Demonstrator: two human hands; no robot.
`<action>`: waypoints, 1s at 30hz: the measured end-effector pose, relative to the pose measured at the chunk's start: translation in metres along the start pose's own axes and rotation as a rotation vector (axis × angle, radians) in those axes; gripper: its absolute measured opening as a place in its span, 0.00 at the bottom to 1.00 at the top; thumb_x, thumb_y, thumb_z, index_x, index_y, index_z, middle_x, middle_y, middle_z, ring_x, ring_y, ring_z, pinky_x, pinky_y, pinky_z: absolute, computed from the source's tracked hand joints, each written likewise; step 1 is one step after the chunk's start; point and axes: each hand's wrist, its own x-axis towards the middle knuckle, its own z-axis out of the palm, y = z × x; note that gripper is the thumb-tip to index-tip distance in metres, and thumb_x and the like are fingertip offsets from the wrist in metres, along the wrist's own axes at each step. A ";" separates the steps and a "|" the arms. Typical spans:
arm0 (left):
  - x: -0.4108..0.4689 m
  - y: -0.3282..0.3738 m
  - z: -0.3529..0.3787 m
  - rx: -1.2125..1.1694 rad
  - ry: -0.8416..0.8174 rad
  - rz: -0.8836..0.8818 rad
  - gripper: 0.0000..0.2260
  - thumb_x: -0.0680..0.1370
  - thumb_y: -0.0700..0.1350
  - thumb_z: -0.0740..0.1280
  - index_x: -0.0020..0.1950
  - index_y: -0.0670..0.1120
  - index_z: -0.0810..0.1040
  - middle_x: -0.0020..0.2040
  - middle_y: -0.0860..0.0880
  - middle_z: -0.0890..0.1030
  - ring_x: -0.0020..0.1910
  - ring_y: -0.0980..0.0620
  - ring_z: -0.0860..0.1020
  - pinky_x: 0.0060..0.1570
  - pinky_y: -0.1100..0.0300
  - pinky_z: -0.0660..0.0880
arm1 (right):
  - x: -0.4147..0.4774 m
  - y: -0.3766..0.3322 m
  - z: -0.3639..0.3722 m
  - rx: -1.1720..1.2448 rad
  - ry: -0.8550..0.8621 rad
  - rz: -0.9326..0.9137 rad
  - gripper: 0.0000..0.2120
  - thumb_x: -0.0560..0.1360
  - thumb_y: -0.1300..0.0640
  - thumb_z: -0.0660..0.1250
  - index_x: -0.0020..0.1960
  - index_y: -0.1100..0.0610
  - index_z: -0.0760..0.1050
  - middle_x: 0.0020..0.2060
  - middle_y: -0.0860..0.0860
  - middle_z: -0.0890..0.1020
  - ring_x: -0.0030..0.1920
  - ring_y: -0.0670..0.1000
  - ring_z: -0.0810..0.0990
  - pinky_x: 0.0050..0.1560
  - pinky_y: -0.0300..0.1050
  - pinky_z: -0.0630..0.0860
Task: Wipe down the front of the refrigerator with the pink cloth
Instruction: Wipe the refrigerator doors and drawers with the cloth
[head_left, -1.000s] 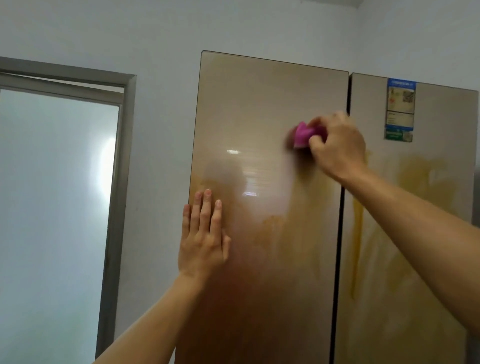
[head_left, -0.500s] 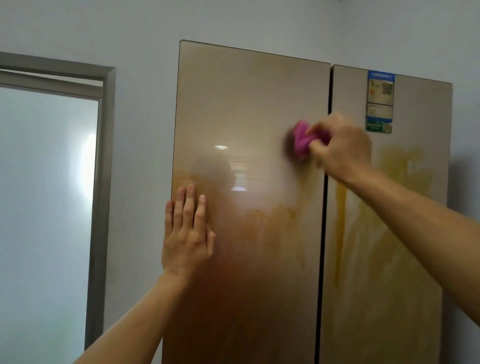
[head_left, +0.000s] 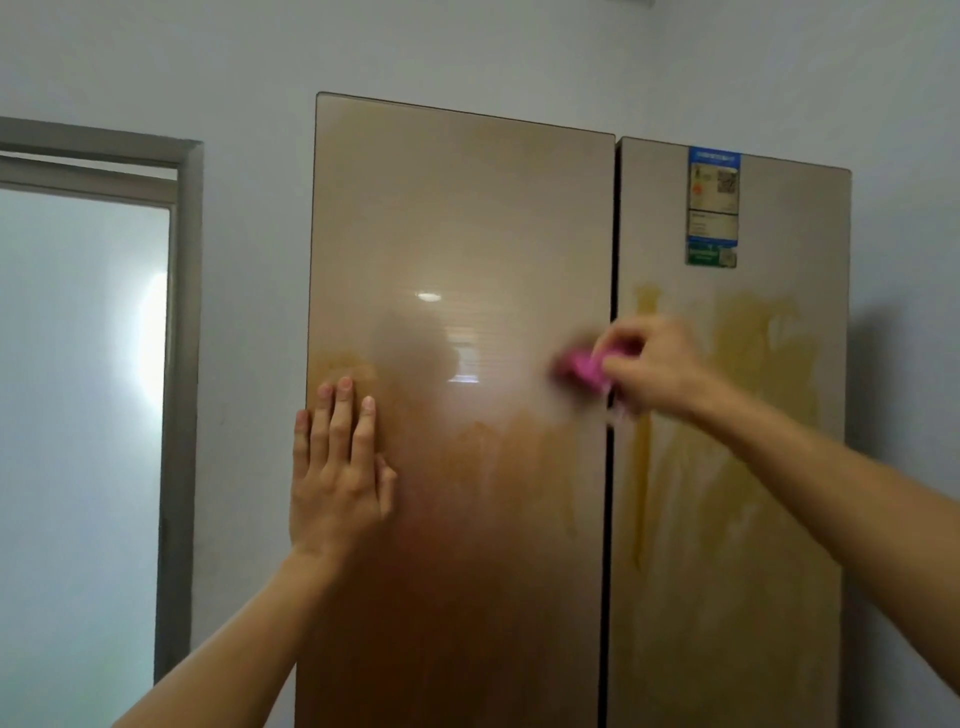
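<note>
At the front of a tall two-door refrigerator (head_left: 467, 171), you are pressing the pink cloth (head_left: 577, 370) against the left door (head_left: 457, 249), just beside the dark seam (head_left: 611, 519) between the doors. Your right hand (head_left: 655, 366) is bunching the cloth between curled fingers and thumb, its outline blurred. Your left hand (head_left: 337, 470) is lying flat on the same door near its left edge, fingers straight and close together, holding nothing.

The cloth is looking soft and light, a wad folding to the shape of the grip, so it is likely yielding under pressure rather than scraping. Taking it as a bundle in the palm, with a pad of fabric standing proud of the fingertips, is probably giving the broadest contact. The door panels are showing glossy and hard, throwing back a ceiling light and a dim reflection. On a finish like that the cloth is likely gliding easily and may be working loose from a slack hold.

Yellowish smears (head_left: 753, 332) are spreading over the right door (head_left: 727, 597) below a blue-edged label (head_left: 712, 208), with one run trailing down beside the seam. A fainter brownish film is lying across the lower left door. A grey-framed glass panel (head_left: 179, 364) is standing to the left.
</note>
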 end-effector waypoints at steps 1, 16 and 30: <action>0.000 0.001 -0.001 0.002 -0.008 -0.004 0.27 0.77 0.47 0.55 0.74 0.38 0.64 0.77 0.38 0.59 0.78 0.41 0.53 0.75 0.42 0.51 | 0.017 -0.002 -0.015 -0.068 0.190 -0.021 0.09 0.69 0.63 0.67 0.39 0.49 0.77 0.36 0.50 0.80 0.35 0.52 0.80 0.37 0.49 0.79; -0.005 0.148 0.004 -0.221 -0.028 0.130 0.19 0.74 0.42 0.59 0.62 0.40 0.78 0.70 0.36 0.70 0.73 0.38 0.64 0.72 0.42 0.60 | 0.024 0.036 -0.046 -0.031 0.119 0.004 0.07 0.68 0.63 0.68 0.39 0.51 0.79 0.35 0.50 0.80 0.33 0.51 0.80 0.35 0.46 0.78; -0.012 0.210 0.063 -0.132 -0.045 0.183 0.23 0.76 0.43 0.59 0.70 0.39 0.69 0.74 0.36 0.64 0.76 0.37 0.59 0.73 0.41 0.58 | -0.031 0.087 -0.040 -0.215 -0.476 -0.161 0.08 0.68 0.63 0.68 0.39 0.50 0.80 0.31 0.41 0.76 0.33 0.40 0.77 0.34 0.39 0.74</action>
